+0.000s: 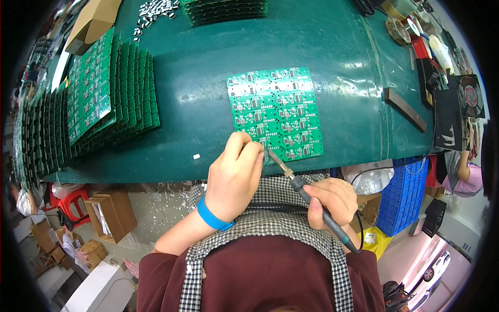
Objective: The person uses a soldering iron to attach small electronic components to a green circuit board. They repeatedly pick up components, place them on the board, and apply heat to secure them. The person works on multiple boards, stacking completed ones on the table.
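We risk burning our left hand (233, 174) or scorching the green circuit board panel (299, 112) if the soldering iron (298, 183) slips, since its tip sits just beside those fingers. The panel lies beneath and beyond them on the table (195, 125). Our left fingers bunch together, pinching something we cannot tell; our right hand (331, 202) pinches the iron's handle.

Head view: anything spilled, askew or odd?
Yes, minor. White bits litter the floor below the bench, like dropped scraps. One small white piece lies alone near the bench's front edge, away from the loose component pile. No obvious damage on the green board panel; its joints are too small to judge.
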Demonstrator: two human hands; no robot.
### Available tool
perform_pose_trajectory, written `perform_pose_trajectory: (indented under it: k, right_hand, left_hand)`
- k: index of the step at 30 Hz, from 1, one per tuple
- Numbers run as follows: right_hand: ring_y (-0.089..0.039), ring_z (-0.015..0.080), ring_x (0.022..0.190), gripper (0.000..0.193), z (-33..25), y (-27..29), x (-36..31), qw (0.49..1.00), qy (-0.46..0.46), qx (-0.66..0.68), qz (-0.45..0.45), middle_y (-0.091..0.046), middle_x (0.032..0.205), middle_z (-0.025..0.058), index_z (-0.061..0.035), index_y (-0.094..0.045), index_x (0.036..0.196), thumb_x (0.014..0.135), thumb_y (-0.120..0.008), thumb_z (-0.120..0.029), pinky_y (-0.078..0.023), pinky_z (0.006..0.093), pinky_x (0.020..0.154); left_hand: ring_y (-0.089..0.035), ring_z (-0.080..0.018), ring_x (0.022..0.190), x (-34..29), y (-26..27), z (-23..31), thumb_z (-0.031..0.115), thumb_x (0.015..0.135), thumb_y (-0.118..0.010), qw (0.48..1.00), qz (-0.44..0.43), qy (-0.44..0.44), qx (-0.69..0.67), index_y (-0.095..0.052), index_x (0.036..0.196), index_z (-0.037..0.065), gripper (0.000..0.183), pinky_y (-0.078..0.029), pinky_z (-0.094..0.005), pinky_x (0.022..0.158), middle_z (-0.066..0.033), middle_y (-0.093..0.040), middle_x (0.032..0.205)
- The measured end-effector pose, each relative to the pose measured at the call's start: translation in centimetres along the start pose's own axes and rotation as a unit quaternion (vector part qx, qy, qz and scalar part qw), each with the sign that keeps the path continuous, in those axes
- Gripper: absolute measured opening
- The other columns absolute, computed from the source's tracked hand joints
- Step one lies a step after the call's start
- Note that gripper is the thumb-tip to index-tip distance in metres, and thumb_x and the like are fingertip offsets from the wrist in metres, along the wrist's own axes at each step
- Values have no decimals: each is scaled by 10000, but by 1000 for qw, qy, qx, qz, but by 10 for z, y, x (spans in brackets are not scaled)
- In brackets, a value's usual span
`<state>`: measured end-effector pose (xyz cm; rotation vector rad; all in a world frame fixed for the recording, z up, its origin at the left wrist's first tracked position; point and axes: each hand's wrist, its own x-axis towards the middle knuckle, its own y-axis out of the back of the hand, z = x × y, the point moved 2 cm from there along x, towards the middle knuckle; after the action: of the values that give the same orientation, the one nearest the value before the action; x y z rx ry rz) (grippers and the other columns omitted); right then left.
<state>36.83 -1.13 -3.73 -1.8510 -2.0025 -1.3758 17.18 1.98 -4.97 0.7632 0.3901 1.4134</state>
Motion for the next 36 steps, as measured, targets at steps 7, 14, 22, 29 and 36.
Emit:
perform_pose_trajectory:
  k: [7,14,22,29,36]
  right_hand:
    - [-636,206,547,142,-3,7,-6,1000,7,9,-2,-646,667,73,0,-692,828,717,-627,-61,-512,291,497]
    - [-629,202,540,147,-3,4,-5,1000,3,17,-10,-647,676,71,2,-692,837,715,-627,-48,-506,290,495]
    - [-632,199,543,140,-5,2,-8,1000,10,9,1,-647,677,72,1,-692,837,722,-632,-52,-508,290,485]
    - [-641,209,561,136,-10,7,-18,1000,7,11,-19,-655,699,78,-1,-688,853,760,-631,-82,-521,299,511]
    - [-699,229,745,404,16,11,-28,937,-241,153,202,-708,932,187,38,-610,1181,934,-633,-281,-555,330,678]
  left_hand:
    - [-560,-226,628,-10,1,-2,-56,765,-676,999,28,-25,-12,-581,862,18,155,-460,-327,540,-97,-565,876]
    - [-603,-320,693,-11,-1,1,-50,771,-653,1000,-22,14,-13,-526,857,12,165,-504,-398,586,-130,-528,865]
    - [-598,-299,676,-13,-3,2,-54,787,-645,999,-13,-34,-18,-545,864,4,139,-481,-376,567,-131,-537,853]
    - [-610,-273,688,-17,2,6,-56,765,-694,997,-30,-70,28,-638,843,13,119,-479,-350,576,-114,-557,799]
    - [-573,-270,618,-20,31,-10,97,810,-731,993,50,78,70,-647,938,46,161,-455,-375,557,-98,-589,782]
